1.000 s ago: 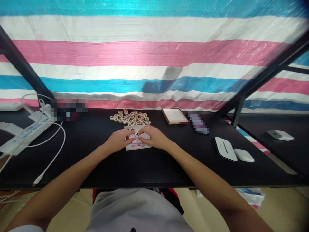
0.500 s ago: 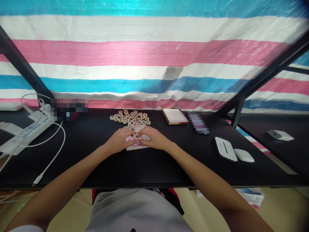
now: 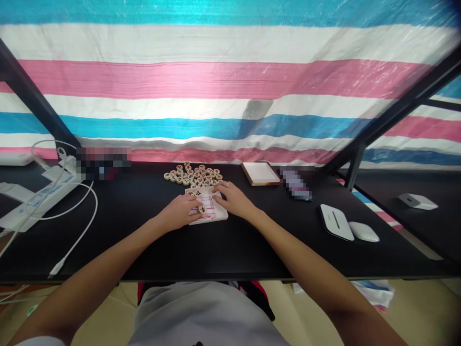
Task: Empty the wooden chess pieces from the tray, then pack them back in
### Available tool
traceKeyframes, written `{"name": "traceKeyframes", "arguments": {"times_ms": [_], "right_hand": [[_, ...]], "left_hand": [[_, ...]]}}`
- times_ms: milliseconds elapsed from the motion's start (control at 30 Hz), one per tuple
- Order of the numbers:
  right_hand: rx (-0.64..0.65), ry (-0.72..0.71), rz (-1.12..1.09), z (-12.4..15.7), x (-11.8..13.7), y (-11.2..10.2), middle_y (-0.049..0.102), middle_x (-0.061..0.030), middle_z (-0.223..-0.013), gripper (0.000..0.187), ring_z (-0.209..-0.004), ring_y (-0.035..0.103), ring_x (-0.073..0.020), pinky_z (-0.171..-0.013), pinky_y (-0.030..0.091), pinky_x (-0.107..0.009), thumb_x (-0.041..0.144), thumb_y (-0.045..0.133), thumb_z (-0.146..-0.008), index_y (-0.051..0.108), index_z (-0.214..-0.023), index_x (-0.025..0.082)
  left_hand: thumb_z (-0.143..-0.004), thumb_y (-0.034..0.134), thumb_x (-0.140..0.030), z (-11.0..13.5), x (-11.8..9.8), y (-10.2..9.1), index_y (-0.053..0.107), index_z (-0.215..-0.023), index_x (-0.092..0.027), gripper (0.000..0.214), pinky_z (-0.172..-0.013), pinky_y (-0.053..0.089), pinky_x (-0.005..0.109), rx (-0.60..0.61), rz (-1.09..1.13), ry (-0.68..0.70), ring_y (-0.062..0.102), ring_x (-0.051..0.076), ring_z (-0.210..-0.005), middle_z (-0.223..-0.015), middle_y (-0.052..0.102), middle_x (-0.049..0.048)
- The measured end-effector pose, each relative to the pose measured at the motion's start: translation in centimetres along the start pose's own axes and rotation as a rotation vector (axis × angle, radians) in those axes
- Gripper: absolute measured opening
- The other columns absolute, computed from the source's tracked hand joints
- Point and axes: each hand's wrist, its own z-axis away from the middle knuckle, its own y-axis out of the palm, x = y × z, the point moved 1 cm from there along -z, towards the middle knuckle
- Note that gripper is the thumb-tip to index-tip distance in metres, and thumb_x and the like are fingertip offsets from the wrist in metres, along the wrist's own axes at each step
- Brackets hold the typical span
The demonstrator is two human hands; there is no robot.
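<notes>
A shallow white box (image 3: 220, 215) with a folded pink-lined sheet in it lies on the desk in front of me. Two xiangqi pieces with dark characters sit in its far left corner, one of them a xiangqi piece (image 3: 198, 193) partly beside my fingers. My left hand (image 3: 180, 211) reaches over the box's left side and pinches another xiangqi piece (image 3: 202, 209) between thumb and fingers, its character facing up. Over the right edge of the box is my right hand (image 3: 232, 198), thumb and fingers apart, fingertips close to the nearest loose pieces. I see nothing in its grasp.
Several loose xiangqi pieces (image 3: 190, 175) lie in a cluster behind the box. A box lid (image 3: 260, 173) rests at the back right, near a blurred-out object (image 3: 296, 183). A white device (image 3: 336, 222) and a mouse (image 3: 364, 231) are at right; a power strip (image 3: 43, 199) with cables at left.
Both hands were together around one piece over the box. My right hand has let go and moved right and away from me; my left hand keeps the piece, now slightly lower.
</notes>
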Motion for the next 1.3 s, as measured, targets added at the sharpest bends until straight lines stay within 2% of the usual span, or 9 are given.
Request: {"name": "traceKeyframes", "arguments": {"times_ms": [100, 200, 300, 467, 700, 867, 967, 1100, 1300], "right_hand": [[-0.002, -0.006, 0.008, 0.0, -0.1, 0.2, 0.062, -0.0078, -0.099, 0.012, -0.094, 0.056, -0.0223, -0.088, 0.046, -0.04, 0.023, 0.055, -0.086, 0.063, -0.095, 0.021], [0.009, -0.006, 0.013, 0.0, 0.1, 0.0, 0.063, -0.0077, -0.097, 0.012, -0.092, 0.055, -0.0221, -0.086, 0.046, -0.039, 0.024, 0.054, -0.086, 0.063, -0.094, 0.02], [0.025, 0.003, 0.017, 0.0, 0.4, -0.2, 0.063, -0.0078, -0.096, 0.011, -0.091, 0.055, -0.0221, -0.086, 0.045, -0.038, 0.023, 0.054, -0.086, 0.063, -0.093, 0.02], [0.031, -0.005, 0.008, -0.1, 0.4, -0.2, 0.064, -0.0077, -0.095, 0.01, -0.092, 0.054, -0.0223, -0.086, 0.045, -0.038, 0.022, 0.055, -0.086, 0.063, -0.091, 0.02], [0.019, -0.008, 0.009, -0.1, 0.2, -0.1, 0.063, -0.0066, -0.092, 0.01, -0.091, 0.055, -0.0218, -0.085, 0.045, -0.037, 0.023, 0.055, -0.086, 0.063, -0.09, 0.02], [0.025, -0.022, 0.001, -0.1, 0.4, -0.2, 0.064, -0.007, -0.091, 0.01, -0.09, 0.055, -0.0215, -0.084, 0.045, -0.037, 0.021, 0.053, -0.087, 0.063, -0.089, 0.019], [0.03, -0.035, -0.006, -0.1, 0.5, -0.2, 0.064, -0.0067, -0.091, 0.011, -0.089, 0.055, -0.0209, -0.084, 0.045, -0.036, 0.018, 0.052, -0.086, 0.063, -0.088, 0.019], [0.028, -0.046, -0.009, -0.1, 0.5, -0.2, 0.064, -0.0061, -0.09, 0.011, -0.087, 0.055, -0.0205, -0.084, 0.046, -0.037, 0.018, 0.052, -0.086, 0.063, -0.089, 0.019], [0.024, -0.067, -0.004, -0.1, 0.6, -0.3, 0.064, -0.0063, -0.089, 0.012, -0.087, 0.056, -0.0205, -0.083, 0.047, -0.036, 0.017, 0.052, -0.086, 0.063, -0.088, 0.02]], "left_hand": [[-0.085, 0.058, -0.035, 0.0, 0.2, 0.0, 0.065, -0.104, -0.017, 0.027, -0.085, 0.043, 0.033, 0.053, 0.003, -0.036, 0.059, 0.023, -0.096, -0.101, 0.065, 0.008], [-0.085, 0.058, -0.031, 0.1, 0.2, -0.1, 0.063, -0.104, -0.018, 0.023, -0.085, 0.04, 0.033, -0.002, -0.014, -0.02, 0.057, 0.022, -0.098, -0.103, 0.064, 0.0062], [-0.088, 0.054, -0.031, 0.2, -0.2, -0.5, 0.065, -0.09, -0.019, 0.016, -0.081, 0.036, 0.031, -0.002, -0.016, 0.033, 0.057, 0.019, -0.091, -0.093, 0.065, 0.0032], [-0.093, 0.043, -0.044, 0.3, -1.2, -1.4, 0.065, -0.078, -0.018, 0.037, -0.077, 0.032, 0.029, 0.063, 0.053, 0.058, 0.057, 0.014, -0.073, -0.074, 0.064, 0.0007], [-0.094, 0.039, -0.047, 0.5, -1.4, -1.5, 0.067, -0.082, -0.019, 0.042, -0.078, 0.031, 0.029, 0.094, 0.017, 0.09, 0.058, 0.015, -0.078, -0.08, 0.067, 0.0021], [-0.095, 0.039, -0.046, 0.6, -1.2, -0.9, 0.067, -0.108, -0.021, 0.039, -0.079, 0.031, 0.031, 0.083, -0.089, 0.089, 0.059, 0.019, -0.096, -0.099, 0.068, 0.0061], [-0.096, 0.036, -0.046, 0.6, -1.1, -0.6, 0.064, -0.113, -0.021, 0.041, -0.081, 0.031, 0.031, 0.084, -0.141, 0.089, 0.058, 0.021, -0.103, -0.106, 0.068, 0.0078], [-0.096, 0.035, -0.047, 0.6, -0.9, -0.5, 0.06, -0.12, -0.021, 0.043, -0.082, 0.031, 0.032, 0.069, -0.198, 0.08, 0.059, 0.022, -0.102, -0.108, 0.067, 0.0102], [-0.096, 0.034, -0.046, 0.5, -1.2, -0.4, 0.06, -0.119, -0.023, 0.041, -0.079, 0.031, 0.033, 0.03, -0.239, 0.067, 0.059, 0.021, -0.098, -0.105, 0.068, 0.0087]]}}
